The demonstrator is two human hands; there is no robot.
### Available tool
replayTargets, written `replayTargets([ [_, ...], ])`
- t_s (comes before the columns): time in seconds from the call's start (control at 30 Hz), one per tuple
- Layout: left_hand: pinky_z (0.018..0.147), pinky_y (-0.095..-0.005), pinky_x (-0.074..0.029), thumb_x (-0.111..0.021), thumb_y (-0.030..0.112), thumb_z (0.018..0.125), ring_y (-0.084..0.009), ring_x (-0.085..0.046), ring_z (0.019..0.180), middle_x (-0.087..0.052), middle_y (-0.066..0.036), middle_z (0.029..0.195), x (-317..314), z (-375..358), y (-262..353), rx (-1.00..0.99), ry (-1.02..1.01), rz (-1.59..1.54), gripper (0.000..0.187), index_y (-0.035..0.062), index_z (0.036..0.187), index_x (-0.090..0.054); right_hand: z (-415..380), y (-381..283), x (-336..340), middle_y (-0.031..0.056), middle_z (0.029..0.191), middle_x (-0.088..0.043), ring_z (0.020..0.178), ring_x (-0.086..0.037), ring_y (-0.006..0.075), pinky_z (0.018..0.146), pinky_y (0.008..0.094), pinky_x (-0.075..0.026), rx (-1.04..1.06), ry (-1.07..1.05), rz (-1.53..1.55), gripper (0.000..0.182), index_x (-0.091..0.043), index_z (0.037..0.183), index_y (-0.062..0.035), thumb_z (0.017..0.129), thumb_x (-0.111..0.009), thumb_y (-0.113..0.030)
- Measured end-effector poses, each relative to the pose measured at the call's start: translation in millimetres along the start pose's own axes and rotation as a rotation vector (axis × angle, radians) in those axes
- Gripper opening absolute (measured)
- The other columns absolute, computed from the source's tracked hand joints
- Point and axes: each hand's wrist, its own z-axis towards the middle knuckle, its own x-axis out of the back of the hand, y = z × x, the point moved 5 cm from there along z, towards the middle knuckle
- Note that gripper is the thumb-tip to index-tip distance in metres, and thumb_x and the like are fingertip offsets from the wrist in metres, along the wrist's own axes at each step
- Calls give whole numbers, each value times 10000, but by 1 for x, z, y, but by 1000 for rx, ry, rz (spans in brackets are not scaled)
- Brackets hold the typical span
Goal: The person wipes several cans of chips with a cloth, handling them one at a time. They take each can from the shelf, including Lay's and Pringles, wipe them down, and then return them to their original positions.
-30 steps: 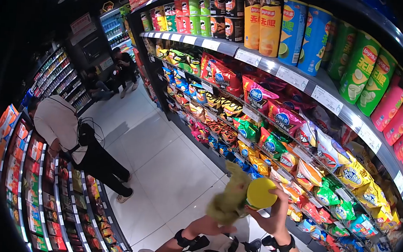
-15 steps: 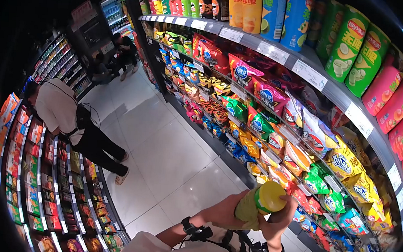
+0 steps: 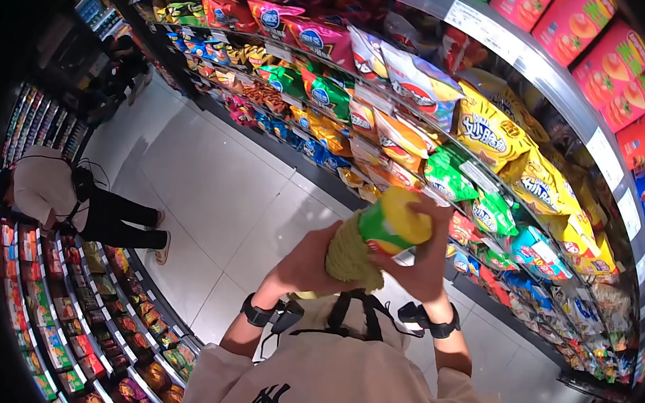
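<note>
In front of my chest is a green and yellow can (image 3: pixel 384 224), tilted, its yellow end toward the upper right. A yellow-green cloth (image 3: pixel 351 259) wraps its lower left part. My left hand (image 3: pixel 306 258) presses the cloth against the can, with most of its fingers hidden behind the cloth. My right hand (image 3: pixel 422 256) grips the can near its yellow end, thumb below and fingers over the top. Both wrists wear black straps with small devices.
Curved shelves (image 3: pixel 537 70) of chip bags and cans run along the right. Lower left stands another shelf (image 3: pixel 71 319) of packaged goods. A person (image 3: pixel 57 193) bends over it. More people (image 3: pixel 127 68) are farther down the tiled aisle (image 3: pixel 213 173).
The view has turned and shifted downward. Both hands and the can now appear higher and farther left, and more of the can's green side shows.
</note>
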Motion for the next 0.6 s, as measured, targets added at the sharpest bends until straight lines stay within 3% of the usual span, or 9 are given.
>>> replayTargets([
  [0.07,943,-318,-457,-828,186,639,-160,-583,1047,-627,-109,1143,-3,4,-1,17,68,123,754,-21,1281,-489,-14,6,-11,185,1204,-491,1110,-521,324,938,425,-434,33,-22,-56,731,-446,1215,-46,635,-885,-121],
  [0.17,954,-308,-441,-823,188,625,-165,-563,1040,-593,-115,1177,-15,4,-5,-48,98,-91,743,-28,1257,-497,-28,5,-13,206,1214,-491,1114,-490,388,940,464,-411,134,-64,-148,699,-482,1222,-36,656,-867,-181],
  [0.27,953,-313,-441,-828,190,615,-161,-562,1042,-598,-107,1166,-25,-1,-11,-58,231,-90,750,-33,1252,-501,-36,2,-4,214,1265,-463,1154,-438,414,969,490,-381,194,-226,-272,670,-493,1286,-54,718,-809,-215],
  [0.3,961,-312,-435,-826,182,607,-155,-547,1067,-577,-100,1202,-28,-6,-14,-184,292,-207,769,-30,1265,-489,-38,0,-2,214,1265,-463,1154,-438,414,969,490,-381,187,-225,-270,670,-493,1286,-54,718,-809,-215],
  [0.37,976,-326,-430,-833,190,618,-159,-534,1099,-562,-102,1233,-31,-5,-23,-141,290,-321,783,-27,1280,-476,-44,-2,-1,218,1324,-418,1190,-398,419,1000,504,-355,164,-304,-312,631,-497,1341,-89,778,-746,-223],
  [0.47,1023,-384,-417,-852,284,686,-195,-493,1206,-517,-105,1321,-29,-16,-78,-146,427,-409,819,13,1340,-439,-40,-2,9,217,1356,-384,1203,-391,412,1018,498,-346,203,-345,-190,606,-492,1365,-110,805,-713,-180],
  [0.5,1029,-397,-416,-845,319,696,-206,-489,1217,-515,-104,1328,-24,-18,-80,-166,520,-534,822,26,1347,-437,-41,-1,17,217,1357,-371,1213,-389,399,1022,489,-346,194,-265,-162,576,-497,1348,-71,809,-689,-133],
  [0.53,1035,-410,-416,-838,353,705,-216,-485,1229,-513,-102,1334,-19,-20,-82,-187,613,-658,826,39,1354,-435,-39,-5,27,218,1275,-449,1140,-471,371,973,443,-400,171,-139,-148,464,-526,1266,-10,824,-651,-73],
  [0.6,1047,-436,-414,-823,422,724,-238,-477,1251,-510,-100,1346,-12,-26,-88,-228,791,-911,835,64,1369,-430,-44,5,37,195,1093,-551,977,-566,324,853,382,-467,53,-87,-90,284,-566,1107,34,829,-613,-1],
])
